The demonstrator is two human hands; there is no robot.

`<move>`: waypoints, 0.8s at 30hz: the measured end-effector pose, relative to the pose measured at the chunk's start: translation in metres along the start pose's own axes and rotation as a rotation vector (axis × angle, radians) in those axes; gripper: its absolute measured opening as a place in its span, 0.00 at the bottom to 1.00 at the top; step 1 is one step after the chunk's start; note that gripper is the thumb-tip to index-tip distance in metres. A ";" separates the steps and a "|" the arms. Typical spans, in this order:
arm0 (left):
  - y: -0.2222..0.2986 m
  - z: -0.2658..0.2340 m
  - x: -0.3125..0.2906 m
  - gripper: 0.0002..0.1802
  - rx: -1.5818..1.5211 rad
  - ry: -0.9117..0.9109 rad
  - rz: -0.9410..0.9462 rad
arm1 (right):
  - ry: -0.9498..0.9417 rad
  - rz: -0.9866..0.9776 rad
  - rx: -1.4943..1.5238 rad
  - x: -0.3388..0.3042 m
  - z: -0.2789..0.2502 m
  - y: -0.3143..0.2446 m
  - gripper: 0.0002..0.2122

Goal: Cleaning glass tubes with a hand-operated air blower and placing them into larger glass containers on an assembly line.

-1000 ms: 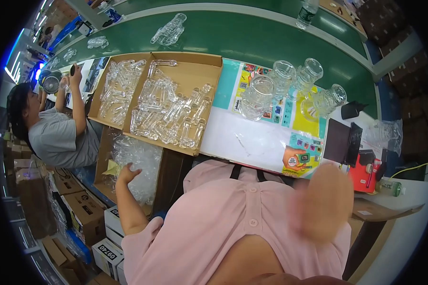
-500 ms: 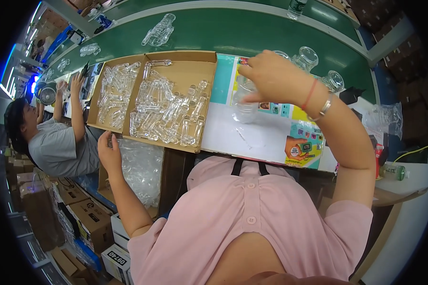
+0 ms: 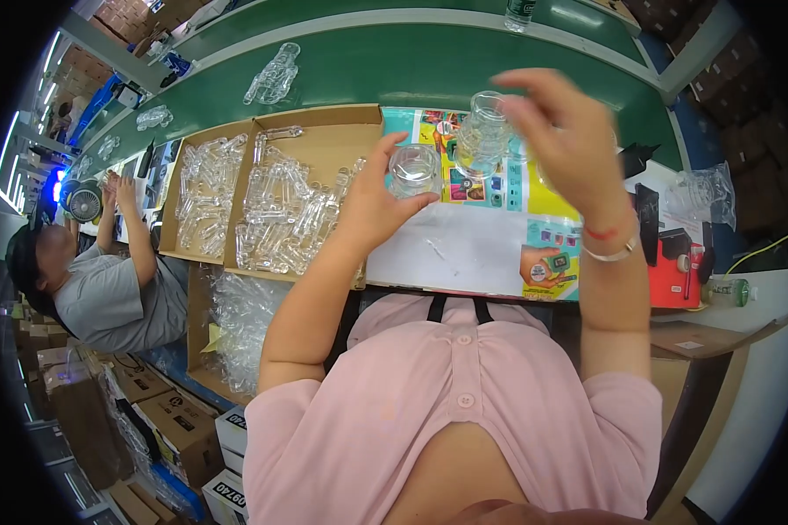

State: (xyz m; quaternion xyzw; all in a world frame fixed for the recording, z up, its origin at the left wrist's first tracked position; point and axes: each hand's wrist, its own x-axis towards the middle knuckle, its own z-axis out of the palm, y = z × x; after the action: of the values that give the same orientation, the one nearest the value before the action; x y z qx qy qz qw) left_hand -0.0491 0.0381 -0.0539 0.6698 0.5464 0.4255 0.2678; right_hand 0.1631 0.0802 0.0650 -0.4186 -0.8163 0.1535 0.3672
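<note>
Head view, nearest first: across the lower middle of the frame, a pink buttoned top (image 3: 403,376). Just left of centre, left hand (image 3: 369,206) curved into a C, thumb and fingers around a clear round jar (image 3: 414,171), apparently with hold of it, over the upper left of a printed sheet (image 3: 490,254); resting or lifted, hard to tell. Right of centre, right hand (image 3: 565,131) blurred, fingers loosely spread, nothing visible in the grip, thumb close beside a clear waisted vessel (image 3: 484,136); touching or apart, impossible to tell.

For good handling, best to steady the jar with light, even pressure, likely being smooth and slippery. Slow the right hand near the vessel, favour the narrow waist over the rim, and avoid knocking clear walls together.

Beyond the sheet, a green tabletop (image 3: 394,79) sweeping across the upper frame. At centre left, two cardboard trays (image 3: 350,131), heaped with clear tubular pieces (image 3: 284,214). Farther up, a clear cluster (image 3: 273,74) and, at the top edge, a bottle (image 3: 518,13). At far left, a co-worker in grey (image 3: 118,302) beside a round fan (image 3: 85,203); at upper right, dim stacked cartons (image 3: 735,105).
</note>
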 end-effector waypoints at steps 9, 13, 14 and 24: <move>-0.011 0.000 0.035 0.38 -0.225 -0.098 -0.007 | 1.330 0.113 0.150 -0.112 -0.043 0.168 0.08; -0.031 0.000 0.034 0.42 -0.299 -0.099 0.009 | 1.225 0.390 0.125 -0.125 -0.018 0.226 0.19; -0.029 0.000 0.035 0.42 -0.292 -0.087 0.007 | 1.219 0.384 0.137 -0.124 -0.013 0.236 0.19; -0.025 -0.066 -0.013 0.32 0.062 0.088 -0.055 | 0.638 0.809 -0.437 -0.121 -0.017 0.302 0.27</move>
State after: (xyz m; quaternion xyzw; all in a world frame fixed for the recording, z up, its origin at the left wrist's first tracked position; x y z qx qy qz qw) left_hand -0.1191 0.0254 -0.0459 0.6431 0.5889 0.4298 0.2345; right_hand 0.3938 0.1651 -0.1493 -0.7906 -0.4519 -0.0250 0.4125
